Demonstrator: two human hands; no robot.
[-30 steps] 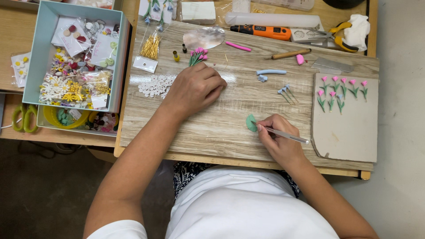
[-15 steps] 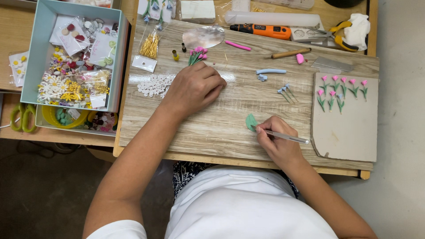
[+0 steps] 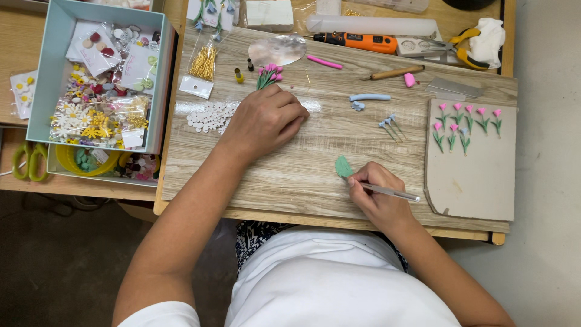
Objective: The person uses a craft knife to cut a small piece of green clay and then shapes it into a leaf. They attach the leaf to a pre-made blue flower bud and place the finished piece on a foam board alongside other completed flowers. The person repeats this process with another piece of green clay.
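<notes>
My right hand (image 3: 376,195) holds a thin silver tool (image 3: 393,193) like a pen, its tip at a small flat green clay piece (image 3: 344,166) lying on the wooden board (image 3: 315,151). My left hand (image 3: 266,118) rests knuckles-up on the board with fingers curled, beside a patch of small white clay flowers (image 3: 209,115) and just below a bunch of pink clay tulips (image 3: 269,74). Whether anything is inside the left hand is hidden.
A grey tile (image 3: 472,166) with pink tulips on green stems lies at the right. Blue clay bits (image 3: 368,98), a pink clay roll (image 3: 324,61), an orange rotary tool (image 3: 357,41) and pliers (image 3: 460,48) lie at the back. A pale blue box (image 3: 97,72) of flower pieces and green scissors (image 3: 27,160) sit left.
The right hand has shifted the tool tip slightly against the green clay piece. The left hand has stayed where it was.
</notes>
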